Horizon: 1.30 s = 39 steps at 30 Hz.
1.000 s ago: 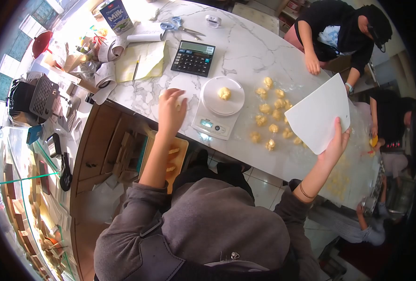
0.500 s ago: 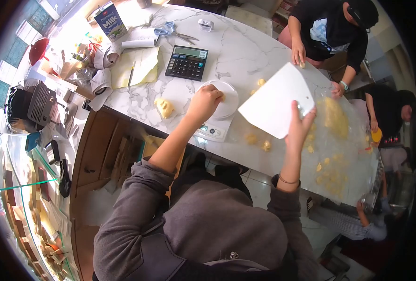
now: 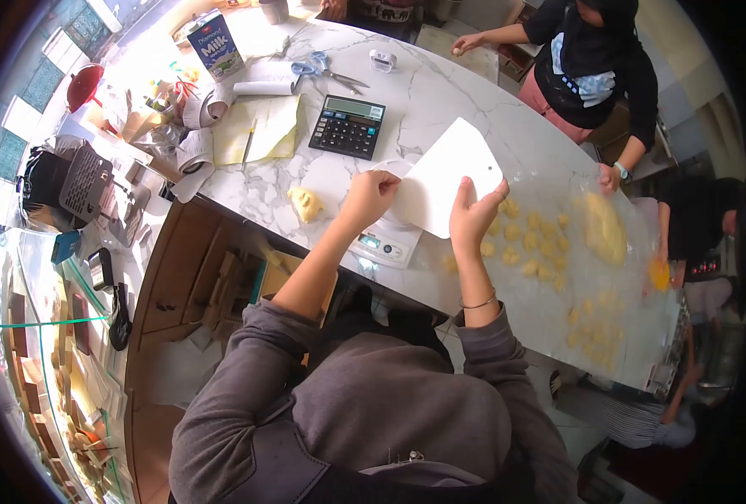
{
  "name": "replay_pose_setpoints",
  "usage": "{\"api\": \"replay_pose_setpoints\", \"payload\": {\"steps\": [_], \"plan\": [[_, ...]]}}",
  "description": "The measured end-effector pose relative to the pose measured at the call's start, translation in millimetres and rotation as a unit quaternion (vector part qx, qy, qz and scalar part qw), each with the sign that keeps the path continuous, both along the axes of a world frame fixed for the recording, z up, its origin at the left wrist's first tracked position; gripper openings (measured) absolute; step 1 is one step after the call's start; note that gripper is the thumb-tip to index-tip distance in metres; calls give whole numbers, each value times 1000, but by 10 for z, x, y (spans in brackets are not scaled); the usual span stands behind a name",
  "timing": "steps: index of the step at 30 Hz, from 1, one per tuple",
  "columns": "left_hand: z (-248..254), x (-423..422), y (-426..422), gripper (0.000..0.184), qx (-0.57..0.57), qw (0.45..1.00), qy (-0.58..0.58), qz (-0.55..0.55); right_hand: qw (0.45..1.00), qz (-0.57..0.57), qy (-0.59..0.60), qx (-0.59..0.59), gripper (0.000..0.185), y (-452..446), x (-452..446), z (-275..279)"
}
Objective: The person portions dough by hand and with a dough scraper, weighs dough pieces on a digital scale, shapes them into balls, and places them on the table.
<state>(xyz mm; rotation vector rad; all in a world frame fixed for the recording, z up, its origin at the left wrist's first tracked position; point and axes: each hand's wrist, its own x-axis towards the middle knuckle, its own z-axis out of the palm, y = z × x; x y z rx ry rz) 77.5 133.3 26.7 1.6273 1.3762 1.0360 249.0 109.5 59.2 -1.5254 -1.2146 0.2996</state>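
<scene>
My right hand (image 3: 476, 210) grips a white flat plastic dough scraper (image 3: 453, 181) by its lower right edge, thumb on top. A small hole shows near one corner. The scraper's left edge is over the kitchen scale (image 3: 386, 245), covering much of its round plate. My left hand (image 3: 373, 197) is closed in a pinch at the scale's plate, close to that edge; what it holds, if anything, is hidden. Left of my left forearm lies a lump of yellow dough (image 3: 306, 204). Several small dough pieces (image 3: 534, 244) are spread to the right of my right hand.
On the marble counter (image 3: 440, 92) are a calculator (image 3: 347, 126), scissors (image 3: 327, 71), a timer (image 3: 382, 60), a milk carton (image 3: 215, 45) and papers (image 3: 255, 130). A larger dough slab (image 3: 604, 228) lies at right. A person in black (image 3: 596, 67) stands across the counter; others are farther right.
My right hand has brought the scraper left and down onto the scale area, uncovering the dough pieces. My left hand stays at the plate. The person across has moved one hand off the counter.
</scene>
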Motion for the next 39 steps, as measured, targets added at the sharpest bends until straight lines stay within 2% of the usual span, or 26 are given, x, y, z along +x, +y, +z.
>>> {"api": "replay_pose_setpoints", "payload": {"steps": [4,7,10,14,15,17,20,23,26,29,32,37,39], "plan": [[35,-19,-38,14,28,999,37,6,999,-29,24,-14,65,8,-9,-66],[15,-31,-73,11,117,990,76,18,997,-33,62,-24,67,20,6,-77],[209,-139,-273,11,121,991,48,25,996,-49,75,-25,67,83,80,-154],[198,-614,-405,13,120,975,46,180,994,-44,81,-52,65,27,183,-91],[215,-734,-448,10,67,973,81,204,994,-46,86,-57,64,-4,195,-50],[140,-921,-513,10,17,967,148,207,988,-30,145,-38,63,-34,274,32],[-307,-1091,-522,12,58,958,228,162,976,3,216,-3,63,-90,369,238],[-171,-1011,-610,13,106,942,278,156,957,10,289,15,62,-206,418,490],[-38,-916,-714,18,102,921,344,155,943,10,330,45,60,-322,499,752],[-97,-894,-742,30,25,945,291,144,941,6,331,68,59,-423,700,843],[-55,-789,-790,38,-38,933,329,141,936,-3,344,71,61,-573,858,969],[159,-750,-907,38,14,930,342,132,919,33,392,16,51,-1020,1444,1120],[171,-802,-889,35,48,939,319,122,913,-4,408,-5,47,-1284,1756,1200]]}}
